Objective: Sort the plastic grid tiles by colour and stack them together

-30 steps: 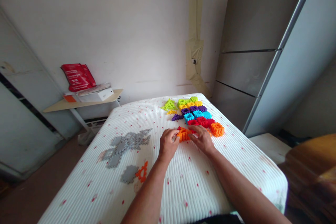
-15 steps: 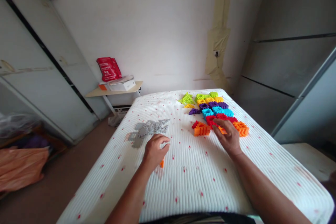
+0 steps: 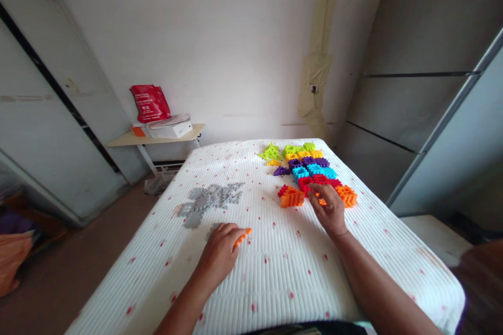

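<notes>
An orange piece sticks out from the fingers of my left hand, which is closed on it low over the bed. My right hand is at the near side of the coloured blocks, fingers curved over an orange block; whether it grips anything is hard to tell. Left of it stands an orange block; to its right is another orange block. Behind are rows of red, light blue, purple, yellow and green blocks.
Flat grey pieces lie at the left on the white quilted bed cover. Beyond the bed, a small table holds a red bag and a white box. Grey cabinets stand on both sides.
My left hand has turned palm-down and closed on the orange piece, which now points to the upper right. My right hand stays by the blocks. The camera view has shifted slightly.
</notes>
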Tool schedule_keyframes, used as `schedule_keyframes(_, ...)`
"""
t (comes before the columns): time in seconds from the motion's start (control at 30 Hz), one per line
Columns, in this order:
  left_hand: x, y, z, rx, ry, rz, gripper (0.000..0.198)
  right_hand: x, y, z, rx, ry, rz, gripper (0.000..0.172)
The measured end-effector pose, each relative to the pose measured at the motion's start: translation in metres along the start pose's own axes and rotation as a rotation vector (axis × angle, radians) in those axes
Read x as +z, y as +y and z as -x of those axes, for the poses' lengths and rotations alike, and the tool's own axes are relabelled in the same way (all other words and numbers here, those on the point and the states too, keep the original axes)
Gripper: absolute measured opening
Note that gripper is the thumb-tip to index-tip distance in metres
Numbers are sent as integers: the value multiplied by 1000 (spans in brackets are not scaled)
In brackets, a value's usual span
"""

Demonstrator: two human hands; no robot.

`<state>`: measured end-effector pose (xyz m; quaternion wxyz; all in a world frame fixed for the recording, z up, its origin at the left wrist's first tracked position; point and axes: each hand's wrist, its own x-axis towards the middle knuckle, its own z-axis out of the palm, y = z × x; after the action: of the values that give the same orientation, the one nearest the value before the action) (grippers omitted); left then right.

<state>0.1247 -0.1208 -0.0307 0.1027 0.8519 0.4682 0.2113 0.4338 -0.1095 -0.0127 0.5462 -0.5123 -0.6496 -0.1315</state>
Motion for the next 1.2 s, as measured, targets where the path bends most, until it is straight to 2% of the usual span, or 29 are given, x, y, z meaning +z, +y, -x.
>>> schedule_keyframes(0.1,15,3,-14,80,57,127,53,-2,-6,1,-39,-13,0,14)
schedule_keyframes(0.17,24,7,-25,90,123,169,51,1,-15,4,-112,-82,-29,14)
schedule_keyframes(0.33,34,13,-42,73,211,155,45,21,-40,23,-399,-476,-112,22)
schedule_keyframes(0.4,33,11,-40,35,220,129,37,31,-46,30,-435,-591,-78,24)
schedule_keyframes(0.5,30,7,-32,-44,212,81,22,41,-49,36,-402,-685,-35,24)
schedule_keyframes(0.63,32,4,-27,-73,164,84,18,50,-48,38,-378,-726,-21,21)
schedule_keyframes(0.83,38,6,-31,-6,148,79,19,56,-45,38,-334,-776,5,21)
schedule_keyframes(1.0,39,9,-30,88,208,109,18,57,-42,38,-272,-800,-16,14)
schedule_keyframes(1.2,35,13,-31,191,329,172,17,54,-41,37,-244,-754,-116,13)
